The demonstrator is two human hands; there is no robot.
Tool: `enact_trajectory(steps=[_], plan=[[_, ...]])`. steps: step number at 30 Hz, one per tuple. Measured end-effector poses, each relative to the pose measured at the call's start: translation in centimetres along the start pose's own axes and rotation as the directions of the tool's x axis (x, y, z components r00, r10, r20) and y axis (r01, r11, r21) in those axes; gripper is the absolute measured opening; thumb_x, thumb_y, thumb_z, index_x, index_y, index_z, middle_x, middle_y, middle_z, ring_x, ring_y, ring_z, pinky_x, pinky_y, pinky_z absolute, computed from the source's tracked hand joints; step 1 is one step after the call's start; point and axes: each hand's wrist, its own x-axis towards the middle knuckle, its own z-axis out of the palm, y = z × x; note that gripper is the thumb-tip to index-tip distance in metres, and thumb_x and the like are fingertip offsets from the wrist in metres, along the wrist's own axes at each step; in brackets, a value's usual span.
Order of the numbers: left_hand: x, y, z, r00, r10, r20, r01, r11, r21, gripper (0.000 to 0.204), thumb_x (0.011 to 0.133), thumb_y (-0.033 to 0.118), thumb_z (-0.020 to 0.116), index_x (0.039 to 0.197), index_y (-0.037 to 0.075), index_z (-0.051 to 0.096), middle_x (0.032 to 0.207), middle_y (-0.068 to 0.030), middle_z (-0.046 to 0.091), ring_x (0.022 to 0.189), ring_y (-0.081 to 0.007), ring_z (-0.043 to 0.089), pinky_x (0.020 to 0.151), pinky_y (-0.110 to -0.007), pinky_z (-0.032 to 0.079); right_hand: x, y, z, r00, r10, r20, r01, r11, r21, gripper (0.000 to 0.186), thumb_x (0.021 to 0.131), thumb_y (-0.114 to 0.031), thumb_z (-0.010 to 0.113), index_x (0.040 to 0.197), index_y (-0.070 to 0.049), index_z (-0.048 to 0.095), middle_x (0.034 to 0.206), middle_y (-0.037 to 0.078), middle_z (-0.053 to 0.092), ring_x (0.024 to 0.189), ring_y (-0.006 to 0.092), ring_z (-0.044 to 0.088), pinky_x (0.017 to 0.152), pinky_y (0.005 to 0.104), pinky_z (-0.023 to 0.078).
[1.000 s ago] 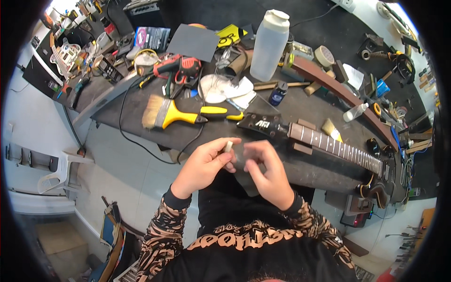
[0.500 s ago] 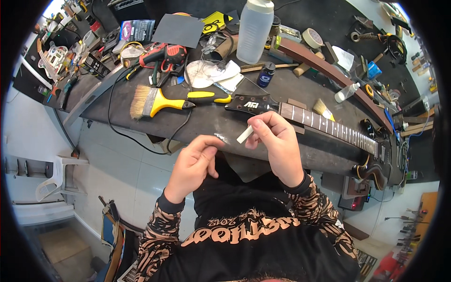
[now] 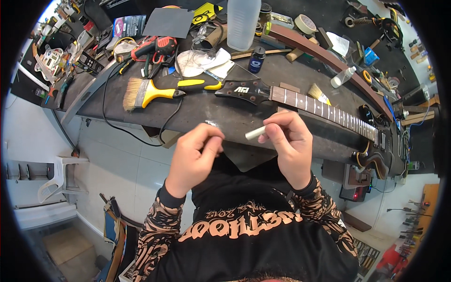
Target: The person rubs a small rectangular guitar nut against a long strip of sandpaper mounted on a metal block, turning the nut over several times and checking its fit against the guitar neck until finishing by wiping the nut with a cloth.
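Between the thumb and fingers of my right hand (image 3: 293,148) is a small white bar, which looks like a guitar nut blank (image 3: 255,133). Its free end points left, above the near edge of the bench. My left hand (image 3: 195,152) is a short way to the left of it, thumb and fingertips drawn together, with nothing visible in them. Beyond my hands an electric guitar lies on the bench, its black headstock (image 3: 243,90) at the left and its dark fretted neck (image 3: 324,110) running right. White dust (image 3: 211,123) marks the bench edge near my left fingertips.
A wide yellow paintbrush (image 3: 148,94) and a yellow-handled tool (image 3: 199,85) lie left of the headstock. Behind stand a small dark bottle (image 3: 256,59), a tall translucent bottle (image 3: 243,26) and a red heat gun (image 3: 155,47). A black cable (image 3: 104,101) hangs over the bench edge.
My right hand has shifted slightly right and down, tilting the white bar closer to level. My left thumb and fingertips have drawn together. The bench has moved a little up and left in view.
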Motion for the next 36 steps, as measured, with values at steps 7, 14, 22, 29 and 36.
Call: enact_trajectory(steps=[7, 14, 22, 29, 36], plan=[[-0.4, 1.1, 3.4, 0.980, 0.199, 0.013, -0.190, 0.949, -0.250, 0.017, 0.114, 0.002, 0.082, 0.130, -0.002, 0.080, 0.107, -0.0081, 0.082, 0.097, -0.0145, 0.078, 0.086, -0.032, 0.062, -1.4, 0.6, -1.7, 0.978, -0.081, 0.193, 0.113, 0.980, -0.165, 0.012, 0.114, -0.001, 0.084, 0.124, 0.003, 0.080, 0.118, 0.011, 0.079, 0.104, 0.0177, 0.080, 0.091, 0.0317, 0.064], [0.1, 1.4, 2.9, 0.993, 0.046, 0.106, -0.006, 0.936, -0.352, 0.022, 0.121, 0.010, 0.073, 0.136, -0.005, 0.079, 0.115, -0.0073, 0.081, 0.102, -0.0133, 0.077, 0.094, -0.030, 0.065, -2.3, -0.4, -4.5, 0.946, -0.254, 0.204, 0.313, 0.881, -0.355, 0.022, 0.105, 0.003, 0.090, 0.126, -0.002, 0.083, 0.119, 0.013, 0.083, 0.104, 0.0269, 0.081, 0.089, 0.0373, 0.065], [0.5, 2.6, 5.7, 0.975, 0.169, 0.145, -0.151, 0.980, -0.128, 0.007, 0.111, 0.003, 0.080, 0.114, -0.003, 0.083, 0.099, -0.0068, 0.078, 0.087, -0.0131, 0.073, 0.078, -0.031, 0.057, -4.2, -0.5, -7.0, 0.941, -0.313, 0.128, 0.338, 0.860, -0.383, 0.028, 0.104, 0.006, 0.089, 0.129, -0.003, 0.082, 0.120, 0.013, 0.083, 0.109, 0.0287, 0.081, 0.092, 0.0391, 0.066], [0.0, 3.0, 9.2, 0.914, -0.027, 0.405, 0.172, 0.929, -0.327, 0.019, 0.120, 0.017, 0.079, 0.123, -0.002, 0.081, 0.108, -0.0036, 0.081, 0.096, -0.0095, 0.077, 0.086, -0.028, 0.063, -5.8, -0.5, -8.6, 0.941, -0.271, 0.204, 0.335, 0.834, -0.439, 0.029, 0.103, 0.008, 0.088, 0.129, -0.004, 0.083, 0.123, 0.014, 0.084, 0.109, 0.0287, 0.083, 0.092, 0.0380, 0.067], [1.3, 3.9, 9.4, 0.913, -0.106, 0.394, 0.252, 0.906, -0.339, 0.011, 0.118, 0.008, 0.076, 0.122, -0.001, 0.080, 0.101, -0.0053, 0.081, 0.091, -0.0101, 0.076, 0.083, -0.028, 0.062, -6.8, -1.2, -11.0, 0.926, -0.354, 0.135, 0.375, 0.808, -0.455, 0.029, 0.104, 0.008, 0.088, 0.130, -0.003, 0.083, 0.123, 0.014, 0.084, 0.108, 0.0283, 0.083, 0.091, 0.0385, 0.068]])
